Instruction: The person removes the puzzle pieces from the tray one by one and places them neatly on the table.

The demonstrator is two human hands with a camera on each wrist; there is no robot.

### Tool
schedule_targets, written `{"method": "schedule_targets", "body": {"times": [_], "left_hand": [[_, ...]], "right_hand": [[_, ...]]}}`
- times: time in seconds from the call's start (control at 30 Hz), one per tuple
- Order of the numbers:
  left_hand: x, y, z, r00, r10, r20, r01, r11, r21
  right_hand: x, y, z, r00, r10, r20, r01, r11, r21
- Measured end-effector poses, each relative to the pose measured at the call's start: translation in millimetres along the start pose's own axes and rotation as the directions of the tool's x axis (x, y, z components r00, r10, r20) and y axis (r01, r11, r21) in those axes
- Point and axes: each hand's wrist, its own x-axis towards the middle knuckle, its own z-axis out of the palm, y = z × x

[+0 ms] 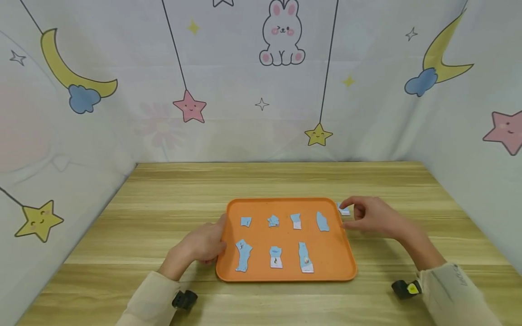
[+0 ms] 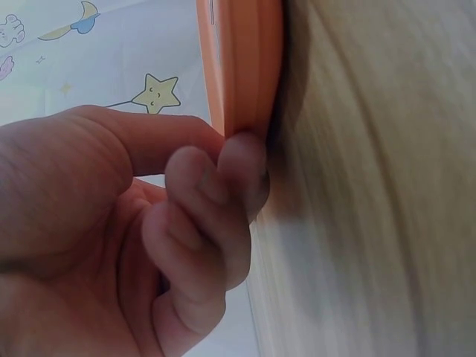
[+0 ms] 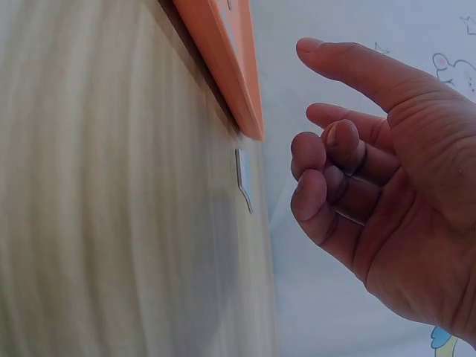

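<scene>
An orange tray lies on the wooden table. Its left rim is gripped by my left hand, thumb on one side and curled fingers on the other in the left wrist view. Several flat, irregular light blue pieces lie apart in two rows on the tray, among them a narrow one near its right end and a forked one at front left. Just past the tray's right rim, one more flat blue-and-white piece rests on the table. Over it hovers my right hand, thumb and index finger apart, holding nothing.
The wooden table reaches back to a white cloth wall printed with stars, moons and a rabbit. Similar cloth hangs on both sides. Dark wrist straps show at the cream sleeves.
</scene>
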Motion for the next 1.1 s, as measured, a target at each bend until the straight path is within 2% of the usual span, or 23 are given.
{"method": "schedule_targets", "body": {"times": [0.17,0.53,1.1], "left_hand": [[-0.1,0.7,-0.2,1.0,-0.01,0.005,0.01,1.0,0.015],[2.0,0.2,-0.3,1.0,-0.014,0.008,0.014,1.0,0.027],[3.2,0.0,0.4,1.0,-0.024,0.011,0.024,0.999,0.034]], "right_hand": [[-2.8,-9,10,1.0,-0.009,0.03,0.007,0.998,0.064],[-6.6,-29,26,0.995,-0.079,0.058,0.073,0.992,0.104],[-8.4,-51,50,0.989,-0.096,0.113,0.091,0.995,0.05]]}}
